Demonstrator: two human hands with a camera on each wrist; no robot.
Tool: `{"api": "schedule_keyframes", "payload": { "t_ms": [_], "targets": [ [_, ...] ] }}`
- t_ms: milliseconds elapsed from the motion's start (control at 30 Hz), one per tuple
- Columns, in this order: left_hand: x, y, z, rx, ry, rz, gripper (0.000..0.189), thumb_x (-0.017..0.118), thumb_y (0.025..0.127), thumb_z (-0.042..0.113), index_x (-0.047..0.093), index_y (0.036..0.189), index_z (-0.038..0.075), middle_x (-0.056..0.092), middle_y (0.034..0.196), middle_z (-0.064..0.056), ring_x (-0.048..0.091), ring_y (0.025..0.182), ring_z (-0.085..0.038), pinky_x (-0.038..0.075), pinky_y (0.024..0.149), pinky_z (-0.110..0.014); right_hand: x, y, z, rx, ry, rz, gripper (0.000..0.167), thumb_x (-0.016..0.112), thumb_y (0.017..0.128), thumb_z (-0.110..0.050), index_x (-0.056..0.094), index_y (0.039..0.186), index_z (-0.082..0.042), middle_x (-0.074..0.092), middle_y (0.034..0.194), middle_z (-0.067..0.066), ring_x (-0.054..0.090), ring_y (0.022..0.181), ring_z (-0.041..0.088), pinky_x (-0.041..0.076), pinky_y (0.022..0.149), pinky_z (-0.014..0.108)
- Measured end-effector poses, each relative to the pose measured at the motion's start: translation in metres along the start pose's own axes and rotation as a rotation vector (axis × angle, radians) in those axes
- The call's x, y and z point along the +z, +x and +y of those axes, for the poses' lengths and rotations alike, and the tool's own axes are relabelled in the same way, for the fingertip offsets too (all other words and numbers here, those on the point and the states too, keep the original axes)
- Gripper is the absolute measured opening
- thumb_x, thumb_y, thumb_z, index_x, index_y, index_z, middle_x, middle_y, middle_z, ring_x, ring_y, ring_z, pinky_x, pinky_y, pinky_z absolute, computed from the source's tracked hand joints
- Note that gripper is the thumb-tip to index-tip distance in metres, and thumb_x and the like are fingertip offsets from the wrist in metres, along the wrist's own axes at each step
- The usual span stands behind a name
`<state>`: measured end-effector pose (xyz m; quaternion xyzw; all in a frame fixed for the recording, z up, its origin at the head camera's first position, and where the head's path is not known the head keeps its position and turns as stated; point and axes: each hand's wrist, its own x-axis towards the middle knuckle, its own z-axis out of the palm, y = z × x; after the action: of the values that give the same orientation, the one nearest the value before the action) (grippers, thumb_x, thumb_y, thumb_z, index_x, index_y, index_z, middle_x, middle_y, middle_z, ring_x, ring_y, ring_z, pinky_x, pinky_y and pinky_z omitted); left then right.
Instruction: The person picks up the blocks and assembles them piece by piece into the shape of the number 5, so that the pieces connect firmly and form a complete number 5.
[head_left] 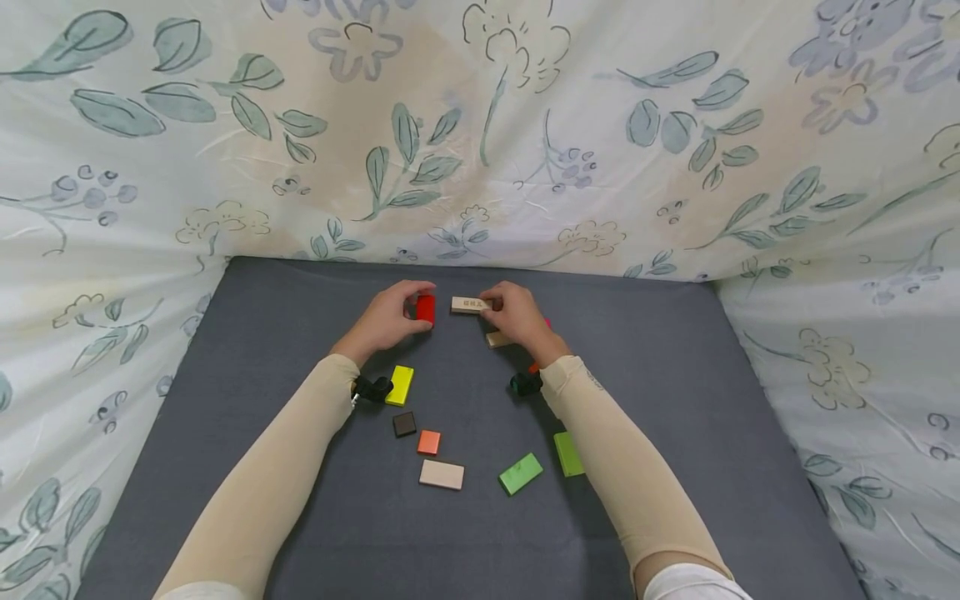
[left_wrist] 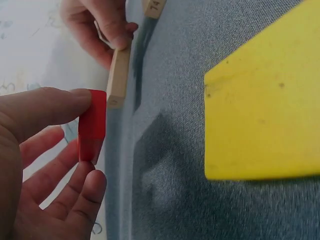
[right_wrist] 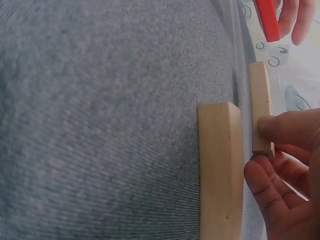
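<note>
My left hand (head_left: 382, 318) pinches a small red block (head_left: 425, 308) between thumb and fingers. In the left wrist view the red block (left_wrist: 93, 117) stands on end above the grey cloth. To its right, my right hand (head_left: 520, 317) grips one end of a plain wooden block (head_left: 467, 306) with dark markings on its face. The right wrist view shows the thumb pressed on this wooden block (right_wrist: 259, 92) and fingertips at its lower end. A second wooden block (head_left: 497, 340) lies on the cloth just below the right hand, partly hidden by it.
On the grey cloth (head_left: 360, 517) nearer the body lie a yellow block (head_left: 402, 383), a dark square block (head_left: 404, 424), an orange block (head_left: 429, 442), a pale block (head_left: 442, 475) and two green blocks (head_left: 521, 474). Red pieces show partly behind the right wrist. Floral fabric (head_left: 510, 192) walls the back and sides.
</note>
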<state>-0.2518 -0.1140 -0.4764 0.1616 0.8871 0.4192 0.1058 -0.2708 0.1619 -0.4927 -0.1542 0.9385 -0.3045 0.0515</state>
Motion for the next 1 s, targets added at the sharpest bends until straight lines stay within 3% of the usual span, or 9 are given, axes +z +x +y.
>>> {"api": "schedule_keyframes", "payload": {
  "t_ms": [200,433,1000],
  "targets": [
    [0.003,0.006,0.001,-0.011,0.000,-0.007,0.067,0.084,0.096,0.010,0.056,0.157,0.010,0.057,0.147,-0.016,0.055,0.118,-0.035,0.054,0.095,-0.048,0.000,0.001,-0.002,0.001,-0.012,-0.006,0.029,0.075,0.105,-0.014,0.077,0.133,-0.006,0.069,0.114,0.008,0.061,0.087,0.021,0.051,0.072,0.038],
    [0.009,0.013,-0.002,-0.009,-0.011,-0.023,0.066,0.084,0.096,0.008,0.056,0.157,0.009,0.055,0.153,-0.016,0.055,0.130,-0.037,0.050,0.108,-0.053,0.002,0.002,-0.004,0.008,-0.011,-0.010,0.029,0.076,0.104,-0.014,0.078,0.132,-0.007,0.069,0.114,0.007,0.062,0.087,0.022,0.053,0.073,0.038],
    [0.019,0.020,-0.006,0.004,0.043,-0.062,0.064,0.085,0.096,0.008,0.059,0.154,0.004,0.058,0.149,-0.017,0.057,0.129,-0.036,0.048,0.110,-0.050,0.009,0.005,-0.001,0.003,-0.012,-0.031,0.030,0.076,0.104,-0.014,0.078,0.132,-0.006,0.070,0.114,0.009,0.062,0.091,0.024,0.053,0.078,0.038]
  ]
}}
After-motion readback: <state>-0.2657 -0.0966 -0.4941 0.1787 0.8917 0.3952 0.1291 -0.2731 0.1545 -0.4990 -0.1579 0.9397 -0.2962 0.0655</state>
